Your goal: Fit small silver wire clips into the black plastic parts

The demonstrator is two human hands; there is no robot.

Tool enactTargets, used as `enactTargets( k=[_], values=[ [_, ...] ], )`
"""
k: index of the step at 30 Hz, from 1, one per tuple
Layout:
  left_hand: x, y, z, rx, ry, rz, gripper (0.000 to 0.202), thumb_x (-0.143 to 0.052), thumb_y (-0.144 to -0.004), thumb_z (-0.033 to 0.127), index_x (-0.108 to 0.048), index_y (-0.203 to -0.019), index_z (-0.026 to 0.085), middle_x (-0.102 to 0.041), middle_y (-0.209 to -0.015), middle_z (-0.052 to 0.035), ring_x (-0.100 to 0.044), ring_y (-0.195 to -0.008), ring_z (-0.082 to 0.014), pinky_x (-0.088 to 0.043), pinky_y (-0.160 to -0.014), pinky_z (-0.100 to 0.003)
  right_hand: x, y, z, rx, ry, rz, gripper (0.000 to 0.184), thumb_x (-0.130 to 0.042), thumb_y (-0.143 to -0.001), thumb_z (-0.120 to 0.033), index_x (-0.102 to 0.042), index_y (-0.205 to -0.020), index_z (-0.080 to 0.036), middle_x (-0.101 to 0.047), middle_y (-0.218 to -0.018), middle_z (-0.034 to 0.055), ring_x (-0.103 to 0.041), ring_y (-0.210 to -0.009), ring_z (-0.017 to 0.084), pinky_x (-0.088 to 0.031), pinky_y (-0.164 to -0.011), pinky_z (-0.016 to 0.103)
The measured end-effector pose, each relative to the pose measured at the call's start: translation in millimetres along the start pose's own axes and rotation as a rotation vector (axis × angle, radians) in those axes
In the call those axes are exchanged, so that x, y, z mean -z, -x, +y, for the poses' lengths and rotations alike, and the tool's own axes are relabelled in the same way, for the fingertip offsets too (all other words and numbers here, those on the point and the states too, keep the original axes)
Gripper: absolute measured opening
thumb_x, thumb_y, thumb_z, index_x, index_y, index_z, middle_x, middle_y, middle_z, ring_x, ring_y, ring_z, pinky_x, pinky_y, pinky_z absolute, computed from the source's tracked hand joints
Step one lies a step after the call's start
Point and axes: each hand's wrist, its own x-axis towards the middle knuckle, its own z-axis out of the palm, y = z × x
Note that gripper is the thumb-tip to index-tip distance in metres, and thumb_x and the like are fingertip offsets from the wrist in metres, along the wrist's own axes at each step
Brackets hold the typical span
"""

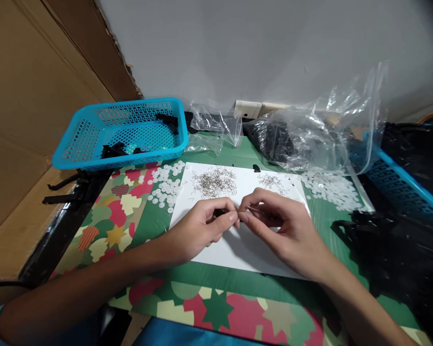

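Over the white sheet, the two hands meet almost tip to tip, and the small dark piece sits right there – mostly inside the left hand, whose thumb and finger pinch it. The right hand comes in from the other side, thumb and forefinger drawn together; whether they grip anything, I can't tell. The bit of the piece that shows seems to run crosswise, toward the right fingertips, but fingers hide its full length. The bigger heap of tiny metal bits lies just beyond the left hand, the smaller heap beyond the right. Nearer the person, the sheet's front edge leaves some bare paper – the roomiest side, I'd judge, with white discs off to the left.
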Motion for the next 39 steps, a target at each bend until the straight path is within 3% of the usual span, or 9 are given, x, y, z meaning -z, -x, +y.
enactTargets(
  k=[4,8,15,19,24,29,34,39],
  values=[
    [-3.2,3,-1,-0.030,-0.146,0.068,0.032,-0.063,-0.103,0.047,-0.057,-0.088,0.018,-0.043,-0.067,0.0067,-0.032,-0.055,-0.0073,-0.027,-0.052,-0.021,1,0,-1,-0.008,0.024,-0.040,0.011,-0.063,-0.103,-0.029,-0.070,-0.101,-0.022,-0.070,-0.081,0.0010,-0.059,-0.068,0.014,-0.044,-0.057,0.026],
    [-4.9,4,0,-0.087,-0.262,0.102,0.029,-0.060,-0.105,0.041,-0.059,-0.087,0.017,-0.051,-0.075,0.0034,-0.042,-0.068,-0.0104,-0.033,-0.062,-0.023,3,1,-1,0.015,0.074,-0.040,0.010,-0.066,-0.102,-0.029,-0.072,-0.099,-0.022,-0.072,-0.081,0.0008,-0.060,-0.066,0.013,-0.044,-0.056,0.025],
    [-4.9,4,2,-0.125,-0.218,0.071,0.031,-0.060,-0.105,0.043,-0.060,-0.088,0.017,-0.050,-0.078,0.0027,-0.041,-0.072,-0.0107,-0.032,-0.064,-0.024,5,1,4,0.005,-0.030,-0.054,0.010,-0.066,-0.104,-0.028,-0.073,-0.102,-0.022,-0.075,-0.092,0.0020,-0.066,-0.079,0.015,-0.048,-0.068,0.026],
    [-4.0,6,2,-0.076,-0.114,0.033,0.032,-0.062,-0.104,0.049,-0.061,-0.095,0.018,-0.047,-0.079,0.0033,-0.035,-0.063,-0.0078,-0.026,-0.055,-0.022,6,2,6,0.007,-0.042,-0.002,0.013,-0.068,-0.103,-0.032,-0.073,-0.097,-0.022,-0.071,-0.085,0.0016,-0.059,-0.074,0.015,-0.044,-0.064,0.027],
    [-2.2,6,4,0.037,0.140,-0.064,0.035,-0.069,-0.100,0.048,-0.062,-0.123,0.022,-0.038,-0.077,0.0055,-0.027,-0.056,-0.0057,-0.019,-0.047,-0.019,9,3,9,0.026,-0.041,0.099,0.014,-0.068,-0.103,-0.033,-0.073,-0.095,-0.023,-0.071,-0.087,0.0029,-0.061,-0.077,0.016,-0.045,-0.067,0.028],
    [-2.6,1,2,0.049,0.324,-0.146,0.037,-0.060,-0.104,0.053,-0.065,-0.115,0.017,-0.040,-0.076,0.0048,-0.021,-0.051,-0.0035,-0.015,-0.043,-0.017,9,3,4,0.063,-0.053,0.154,0.014,-0.071,-0.101,-0.032,-0.073,-0.091,-0.022,-0.067,-0.079,0.0017,-0.053,-0.066,0.014,-0.042,-0.061,0.028],
    [-4.0,2,-4,0.151,0.467,-0.200,0.048,-0.047,-0.106,0.061,-0.062,-0.108,0.016,-0.045,-0.071,0.0034,-0.021,-0.049,-0.0044,-0.017,-0.043,-0.017,1,6,-2,0.127,-0.038,0.225,0.010,-0.072,-0.100,-0.027,-0.074,-0.091,-0.023,-0.061,-0.069,-0.0013,-0.042,-0.057,0.011,-0.033,-0.052,0.028],
    [-9.0,7,-11,0.232,0.546,-0.267,0.046,-0.046,-0.104,0.066,-0.054,-0.101,0.021,-0.043,-0.068,0.0045,-0.024,-0.048,-0.0058,-0.022,-0.045,-0.017,-11,7,-4,0.176,-0.014,0.317,0.005,-0.073,-0.098,-0.023,-0.076,-0.094,-0.023,-0.062,-0.071,-0.0003,-0.044,-0.056,0.011,-0.034,-0.051,0.028]
  ],
)
